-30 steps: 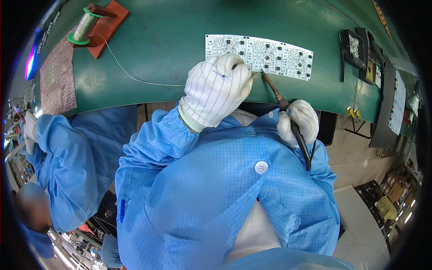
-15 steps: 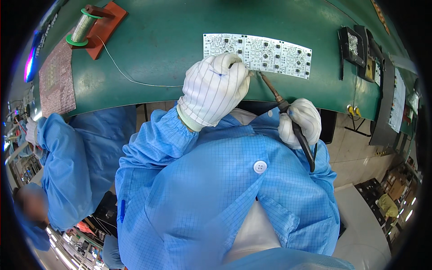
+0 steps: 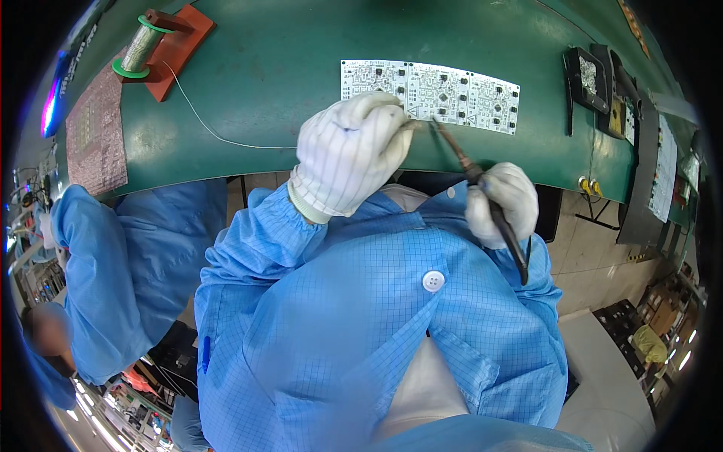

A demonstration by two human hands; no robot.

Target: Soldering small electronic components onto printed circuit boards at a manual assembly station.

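A long white circuit board panel (image 3: 459, 94) with small black parts lies on the green bench (image 3: 301, 68). My left hand (image 3: 350, 154), in a white glove, pinches a thin solder wire (image 3: 218, 135) and holds its end at the board's near edge. My right hand (image 3: 503, 203), also gloved, grips a soldering iron (image 3: 471, 169) like a pen. The iron's tip points up-left and meets the board's near edge close to my left fingertips. The wire runs left across the bench to a spool (image 3: 139, 47).
The solder spool sits on a red stand (image 3: 177, 49) at the far left. A brown perforated board (image 3: 94, 139) lies at the bench's left end. A black holder (image 3: 587, 75) and papers stand at the right. Another person in a blue coat (image 3: 113, 264) sits to my left.
Both hands have shifted very slightly toward the board's near edge; the iron tip and the wire stay at the same spot.
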